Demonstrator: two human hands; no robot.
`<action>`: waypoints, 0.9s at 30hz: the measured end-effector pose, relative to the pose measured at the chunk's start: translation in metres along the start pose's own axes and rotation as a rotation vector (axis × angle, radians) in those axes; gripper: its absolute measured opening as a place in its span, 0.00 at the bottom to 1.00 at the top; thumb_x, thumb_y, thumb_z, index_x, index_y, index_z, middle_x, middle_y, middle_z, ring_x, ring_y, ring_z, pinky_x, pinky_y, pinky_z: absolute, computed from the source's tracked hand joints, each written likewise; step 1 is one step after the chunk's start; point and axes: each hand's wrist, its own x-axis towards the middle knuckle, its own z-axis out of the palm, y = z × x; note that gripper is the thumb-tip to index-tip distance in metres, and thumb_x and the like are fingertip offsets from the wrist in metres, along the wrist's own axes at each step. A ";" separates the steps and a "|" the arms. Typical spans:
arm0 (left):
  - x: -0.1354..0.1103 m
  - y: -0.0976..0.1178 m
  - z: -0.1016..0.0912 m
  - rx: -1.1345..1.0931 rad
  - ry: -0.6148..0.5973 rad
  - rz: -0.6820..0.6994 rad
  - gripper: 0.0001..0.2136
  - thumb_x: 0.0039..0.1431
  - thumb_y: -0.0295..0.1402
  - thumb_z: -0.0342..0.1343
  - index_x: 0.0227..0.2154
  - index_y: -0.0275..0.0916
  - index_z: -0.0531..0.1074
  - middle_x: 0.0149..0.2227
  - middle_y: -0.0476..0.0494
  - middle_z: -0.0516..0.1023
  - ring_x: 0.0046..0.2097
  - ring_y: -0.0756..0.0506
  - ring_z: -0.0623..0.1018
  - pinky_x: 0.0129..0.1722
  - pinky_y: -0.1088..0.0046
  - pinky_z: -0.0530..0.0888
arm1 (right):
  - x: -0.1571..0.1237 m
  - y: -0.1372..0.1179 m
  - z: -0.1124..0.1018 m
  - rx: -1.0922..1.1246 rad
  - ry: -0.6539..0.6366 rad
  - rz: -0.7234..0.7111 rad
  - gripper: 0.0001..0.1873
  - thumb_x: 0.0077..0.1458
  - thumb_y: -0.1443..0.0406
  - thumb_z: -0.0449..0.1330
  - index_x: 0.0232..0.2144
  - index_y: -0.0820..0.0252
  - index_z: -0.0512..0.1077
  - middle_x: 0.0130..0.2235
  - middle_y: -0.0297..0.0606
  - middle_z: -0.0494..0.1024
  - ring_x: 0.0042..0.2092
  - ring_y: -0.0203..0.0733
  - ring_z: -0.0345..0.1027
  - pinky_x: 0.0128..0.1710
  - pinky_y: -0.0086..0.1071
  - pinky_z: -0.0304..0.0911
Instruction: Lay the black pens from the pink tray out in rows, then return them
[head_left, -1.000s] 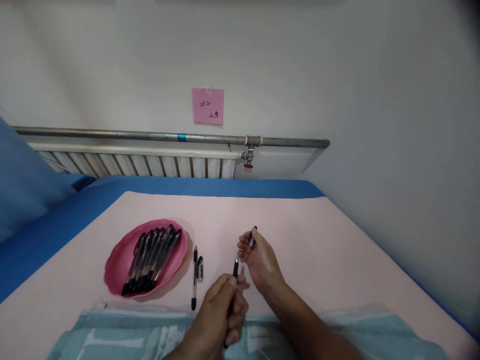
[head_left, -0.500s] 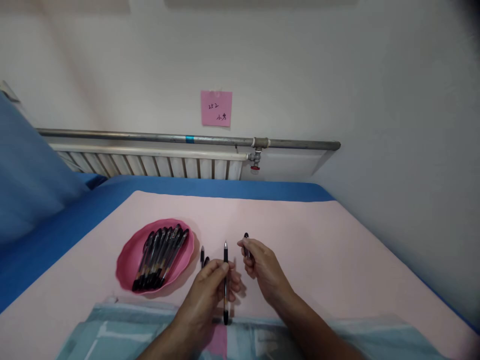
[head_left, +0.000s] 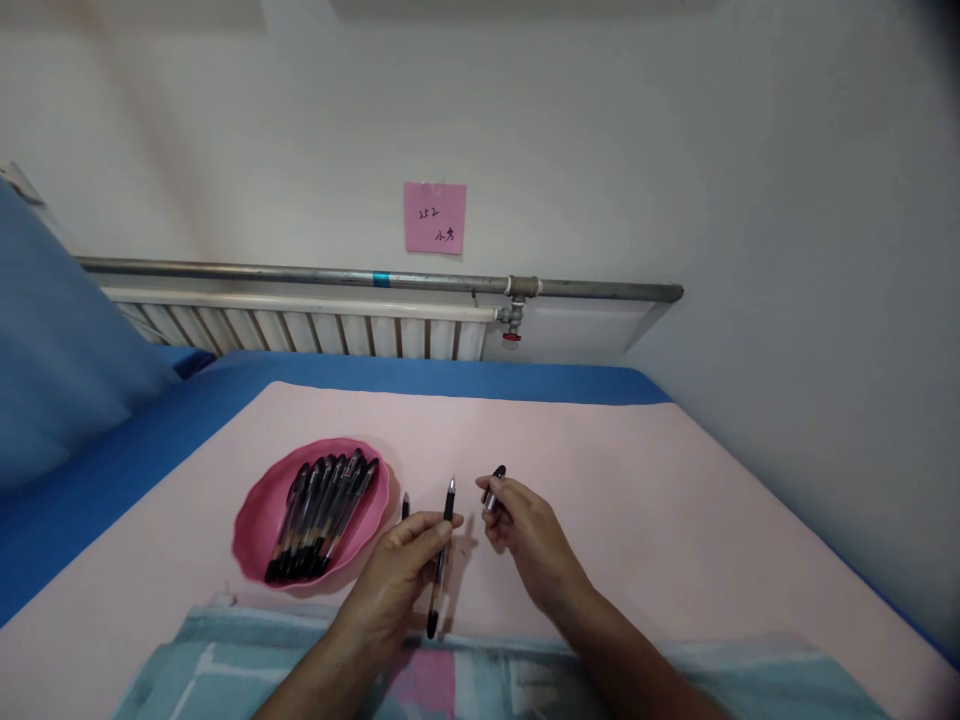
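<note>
My left hand [head_left: 409, 560] pinches an uncapped gel pen [head_left: 439, 580], its tip pointing away from me and its black end toward me. To the right, my right hand [head_left: 529, 530] holds a black pen cap [head_left: 495, 485] between thumb and fingers, apart from the pen. Partly hidden behind my left hand, another pen [head_left: 406, 506] lies on the pink surface with its point showing. Several capped black pens [head_left: 322, 510] lie side by side in a pink scalloped dish [head_left: 251, 540] to the left.
Pink sheeting [head_left: 600, 480] covers the blue bed [head_left: 450, 378]. A patterned teal cloth [head_left: 247, 650] lies at the near edge. Behind stand a radiator [head_left: 315, 332], a metal pipe [head_left: 600, 289] and a red-handled valve [head_left: 511, 338]. A pink note [head_left: 435, 217] hangs on the wall.
My left hand has shifted slightly left, and the pen in it now slants, its rear end swung left. The cap in my right hand has tilted to the right.
</note>
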 end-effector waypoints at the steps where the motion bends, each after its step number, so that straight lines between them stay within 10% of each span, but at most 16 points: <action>1: 0.001 -0.001 -0.001 0.010 -0.003 -0.006 0.16 0.37 0.37 0.68 0.31 0.34 0.77 0.23 0.50 0.71 0.26 0.54 0.68 0.28 0.80 0.62 | 0.001 0.000 -0.001 0.017 0.002 0.000 0.18 0.46 0.52 0.59 0.31 0.63 0.70 0.20 0.31 0.67 0.21 0.32 0.59 0.18 0.26 0.51; 9: 0.010 0.003 -0.016 0.072 0.048 0.124 0.14 0.39 0.35 0.66 0.31 0.36 0.75 0.23 0.53 0.71 0.24 0.55 0.68 0.25 0.80 0.63 | 0.004 -0.002 -0.006 -0.034 -0.008 0.041 0.14 0.45 0.55 0.60 0.24 0.60 0.66 0.18 0.27 0.65 0.17 0.28 0.54 0.15 0.23 0.44; 17: 0.012 -0.004 -0.019 0.160 0.005 0.194 0.13 0.43 0.38 0.64 0.31 0.38 0.70 0.24 0.56 0.68 0.23 0.55 0.67 0.22 0.80 0.64 | -0.019 0.009 0.014 -0.277 -0.305 0.125 0.05 0.45 0.65 0.58 0.22 0.59 0.64 0.16 0.24 0.64 0.17 0.27 0.54 0.17 0.22 0.48; 27: 0.013 0.004 -0.027 0.605 0.060 0.294 0.14 0.53 0.42 0.53 0.37 0.38 0.68 0.23 0.52 0.69 0.23 0.50 0.69 0.23 0.76 0.64 | -0.014 0.026 0.017 -0.366 -0.232 0.067 0.04 0.42 0.67 0.58 0.25 0.58 0.67 0.19 0.25 0.66 0.20 0.28 0.55 0.19 0.23 0.47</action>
